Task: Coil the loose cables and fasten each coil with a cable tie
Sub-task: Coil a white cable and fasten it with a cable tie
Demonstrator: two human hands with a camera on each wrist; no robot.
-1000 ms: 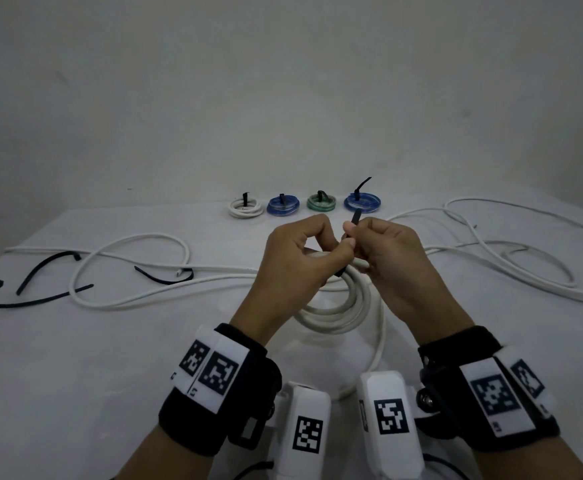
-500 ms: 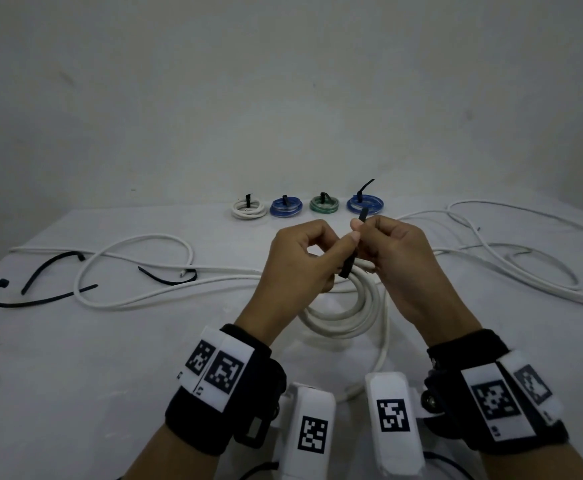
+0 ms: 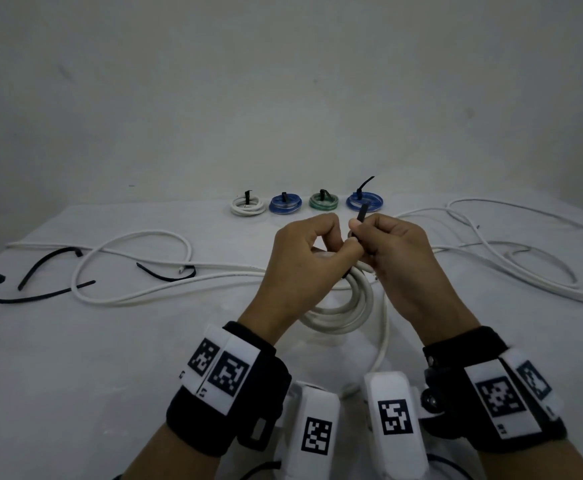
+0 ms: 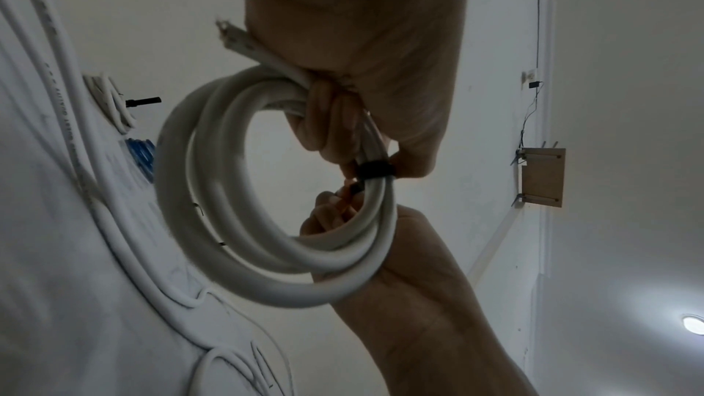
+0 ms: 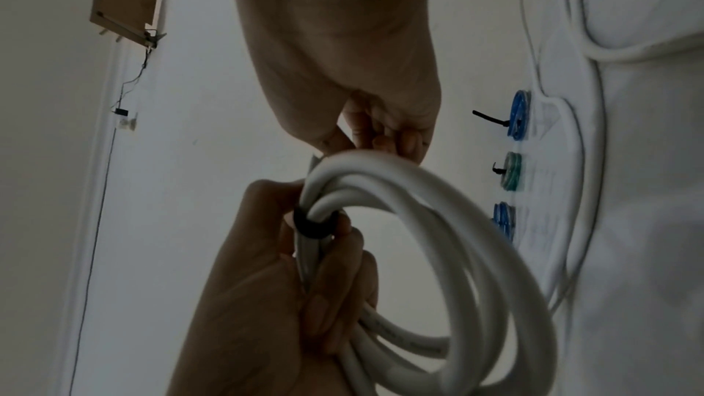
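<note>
Both hands grip: left hand [image 3: 309,258] the white coil [image 3: 349,306], right hand [image 3: 392,251] the black tie [image 3: 361,214].

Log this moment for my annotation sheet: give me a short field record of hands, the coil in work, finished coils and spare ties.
left hand: grips the white coil, held above the table
right hand: pinches the black cable tie, its tail sticking up
tie state: band wraps the coil's strands
finished coils: four in a row at the far edge, white, blue, green, blue
spare ties: lying at the left
loose cable: uncoiled on the table
</note>
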